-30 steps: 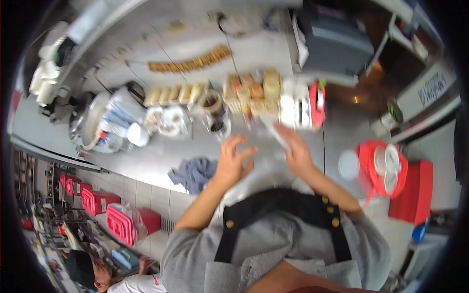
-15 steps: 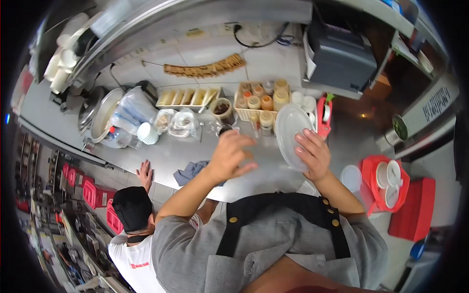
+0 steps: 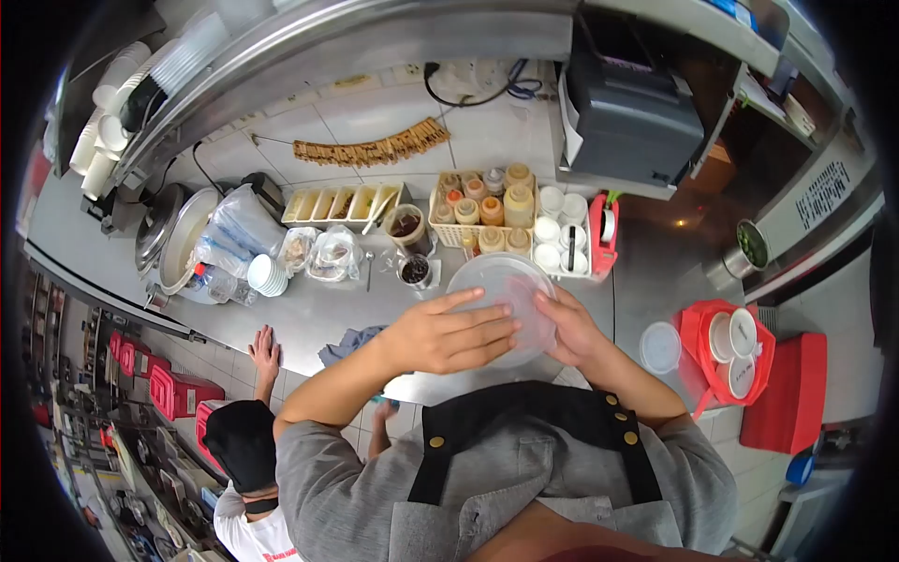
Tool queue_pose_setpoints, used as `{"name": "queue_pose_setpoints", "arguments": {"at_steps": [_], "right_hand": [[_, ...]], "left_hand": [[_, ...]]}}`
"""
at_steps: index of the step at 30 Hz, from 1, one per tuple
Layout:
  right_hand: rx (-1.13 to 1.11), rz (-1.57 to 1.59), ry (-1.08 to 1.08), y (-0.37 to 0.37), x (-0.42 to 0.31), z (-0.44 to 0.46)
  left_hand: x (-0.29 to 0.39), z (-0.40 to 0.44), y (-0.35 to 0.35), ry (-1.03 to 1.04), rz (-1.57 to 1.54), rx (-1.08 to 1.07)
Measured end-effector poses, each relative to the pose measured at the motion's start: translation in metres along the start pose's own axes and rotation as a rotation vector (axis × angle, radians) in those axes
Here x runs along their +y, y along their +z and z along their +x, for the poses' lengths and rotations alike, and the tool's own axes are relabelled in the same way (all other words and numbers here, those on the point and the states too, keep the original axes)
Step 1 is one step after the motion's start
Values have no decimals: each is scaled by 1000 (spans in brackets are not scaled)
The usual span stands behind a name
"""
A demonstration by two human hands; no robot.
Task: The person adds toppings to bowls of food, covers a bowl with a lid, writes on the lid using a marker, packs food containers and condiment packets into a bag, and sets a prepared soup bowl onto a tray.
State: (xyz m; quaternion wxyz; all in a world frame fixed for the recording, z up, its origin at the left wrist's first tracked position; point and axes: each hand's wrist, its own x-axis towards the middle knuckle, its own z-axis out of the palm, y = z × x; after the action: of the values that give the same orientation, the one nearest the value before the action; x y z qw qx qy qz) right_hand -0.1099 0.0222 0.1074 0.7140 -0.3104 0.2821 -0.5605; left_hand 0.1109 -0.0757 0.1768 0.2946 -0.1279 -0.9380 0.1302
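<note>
A round translucent plastic lid (image 3: 510,281) is held in front of my chest, over the front of the steel counter (image 3: 300,323). My right hand (image 3: 571,328) grips its right edge, thumb on the near face. Across the lid's left part lies my left hand (image 3: 454,332), fingers stretched out and slightly apart against it. Behind the lid stand a small cup of dark contents (image 3: 415,272) and a larger tub of dark liquid (image 3: 406,225). A grey-blue cloth (image 3: 348,345) lies beside my left forearm.
A basket of sauce bottles (image 3: 452,229), a tray of white cups (image 3: 562,255) and a divided container (image 3: 342,206) line the back. Bagged items (image 3: 334,253) stand left. Red bag with tubs (image 3: 693,337) is right. A person in a black cap (image 3: 242,440) touches the counter's front edge.
The lid has moved left and in front of my chest. My left hand has come onto it; earlier it was raised apart. The person at left has shifted slightly lower in view.
</note>
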Motion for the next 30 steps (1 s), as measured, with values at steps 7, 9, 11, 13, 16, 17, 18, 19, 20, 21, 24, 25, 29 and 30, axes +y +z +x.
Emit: {"name": "queue_pose_setpoints", "arguments": {"at_steps": [7, 9, 11, 13, 16, 17, 18, 19, 20, 21, 24, 25, 29, 30], "right_hand": [[-243, -74, -195, 12, -35, -6], [-185, -92, -176, -6, -28, -12], [-114, -106, -150, -21, -23, -21], [-11, -78, -168, -33, -22, -29], [135, -96, -258, -50, -24, -44], [140, -94, -259, -56, -26, -47], [210, -73, -305, -63, -25, -51], [287, -48, -346, -68, -21, -58], [328, -18, -368, -70, -20, -62], [360, -2, -348, -71, -18, -66], [398, -1, -384, -75, -15, -71], [388, 3, -394, -74, -14, -71], [383, -18, -413, -66, -13, -82], [391, -6, -412, -63, -14, -88]], "left_hand": [[-137, 54, -165, -205, 742, 916], [-189, 67, -211, -456, 833, 691], [-246, 82, -227, -632, 808, 487], [-324, 71, -231, -682, 837, 280], [-369, 78, -227, -905, 410, -113], [-377, 78, -221, -996, 258, -261], [-381, 79, -214, -1079, 98, -416], [-384, 81, -212, -1076, 83, -431], [-385, 83, -215, -1097, 0, -459], [-386, 81, -214, -1119, -90, -490], [-374, 79, -213, -1024, 328, -112], [-360, 91, -220, -853, 723, 241], [-240, 103, -201, -176, 714, 962], [-192, 102, -172, -218, 622, 967]]}}
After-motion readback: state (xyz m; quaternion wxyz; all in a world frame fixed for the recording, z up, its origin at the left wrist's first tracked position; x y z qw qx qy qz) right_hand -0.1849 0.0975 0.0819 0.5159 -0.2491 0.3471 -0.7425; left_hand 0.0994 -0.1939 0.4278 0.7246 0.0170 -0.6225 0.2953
